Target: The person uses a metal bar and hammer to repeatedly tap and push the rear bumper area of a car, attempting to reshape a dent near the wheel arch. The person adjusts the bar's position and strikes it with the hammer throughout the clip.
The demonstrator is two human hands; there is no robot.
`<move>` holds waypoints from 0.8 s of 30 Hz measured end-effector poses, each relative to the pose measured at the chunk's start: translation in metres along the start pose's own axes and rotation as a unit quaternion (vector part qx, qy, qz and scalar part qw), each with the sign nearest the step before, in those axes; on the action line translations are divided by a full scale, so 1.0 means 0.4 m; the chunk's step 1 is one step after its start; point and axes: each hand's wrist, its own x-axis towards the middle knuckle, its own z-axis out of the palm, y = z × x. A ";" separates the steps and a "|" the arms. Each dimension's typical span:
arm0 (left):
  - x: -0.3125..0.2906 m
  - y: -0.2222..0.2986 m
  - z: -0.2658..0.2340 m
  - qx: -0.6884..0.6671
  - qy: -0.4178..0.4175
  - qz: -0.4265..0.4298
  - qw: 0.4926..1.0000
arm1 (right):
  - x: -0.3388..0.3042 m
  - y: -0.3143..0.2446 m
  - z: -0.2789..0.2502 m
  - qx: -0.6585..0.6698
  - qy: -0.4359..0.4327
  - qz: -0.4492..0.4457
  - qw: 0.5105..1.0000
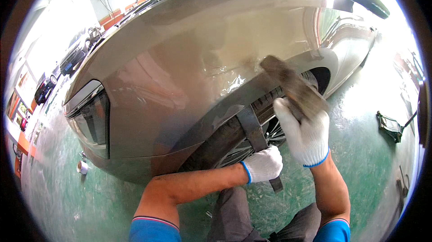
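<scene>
My left hand (265, 164), in a white knitted glove, is closed round a flat, dark metal bar (253, 127). The bar's upper end reaches behind the lip of the wheel arch; its lower end sticks out below my fist. My gloved right hand (306, 136) grips a thick, brown, bar-shaped tool (292, 84), blurred by motion, so its exact kind is unclear. That tool's far end hangs over the edge of the bronze-coloured car fender (180, 62). Just above the arch, the fender has a creased, dented patch (231, 82).
Behind the bar is the front wheel (240, 149). A headlight (90, 118) sits at the fender's left, a side mirror (371, 2) at far right. On the green floor stand a roll of tape (82, 167) and a floor jack (390, 126). Other cars (74, 57) are parked farther left.
</scene>
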 end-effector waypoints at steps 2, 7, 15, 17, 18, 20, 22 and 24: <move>-0.003 0.005 -0.005 -0.006 -0.003 -0.008 1.000 | -0.001 -0.005 -0.009 0.010 -0.052 0.036 0.998; 0.005 0.005 -0.002 -0.029 -0.002 -0.015 0.999 | -0.008 0.022 -0.002 -0.003 -0.008 -0.033 0.999; 0.015 -0.002 -0.001 -0.052 -0.007 0.006 0.999 | -0.407 0.272 0.031 0.011 0.140 0.260 0.955; 0.003 -0.009 0.001 -0.058 -0.013 0.002 0.998 | -0.619 0.375 0.096 -0.154 0.075 0.295 0.940; -0.003 -0.013 0.002 -0.063 -0.001 0.001 0.998 | -0.771 0.442 0.141 -0.216 -0.019 0.369 0.904; -0.013 -0.013 0.003 -0.062 0.003 0.003 0.998 | -1.049 0.518 0.209 -0.260 -0.154 0.494 0.815; -0.003 -0.013 -0.015 -0.041 -0.009 0.005 0.999 | -1.234 0.536 0.232 -0.260 -0.243 0.595 0.721; -0.003 -0.014 -0.008 -0.051 0.015 0.014 0.998 | -1.267 0.527 0.247 -0.244 -0.301 0.610 0.691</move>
